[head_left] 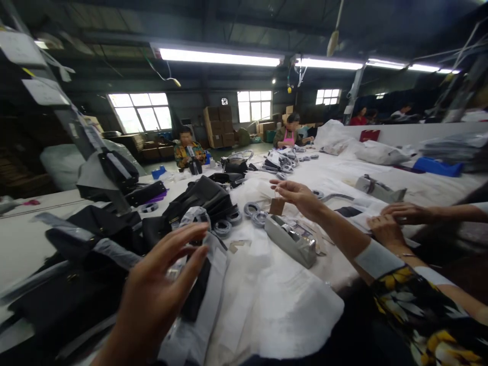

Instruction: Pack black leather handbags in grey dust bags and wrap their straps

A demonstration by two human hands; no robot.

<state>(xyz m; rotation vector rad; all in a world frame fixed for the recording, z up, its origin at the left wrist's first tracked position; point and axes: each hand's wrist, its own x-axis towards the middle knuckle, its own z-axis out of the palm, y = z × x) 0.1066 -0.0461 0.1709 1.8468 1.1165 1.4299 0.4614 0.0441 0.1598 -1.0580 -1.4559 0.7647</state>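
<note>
My left hand [163,277] is raised over a black bag with a clear-wrapped handle [198,290], its fingers apart and nothing between them. Farther forward, my right hand [295,195] pinches a thin string from which a small brown tag [277,206] hangs. Just below the tag stands a grey tape dispenser [292,241]. Rolled grey straps [260,217] lie to the left of the dispenser. White tissue sheets [297,310] are spread on the table in front of me.
Black bags [84,284] pile up at the left beside a metal post [114,195]. Another person's hands [389,229] work at the right, near a second tape dispenser [377,188]. Two people sit across the table.
</note>
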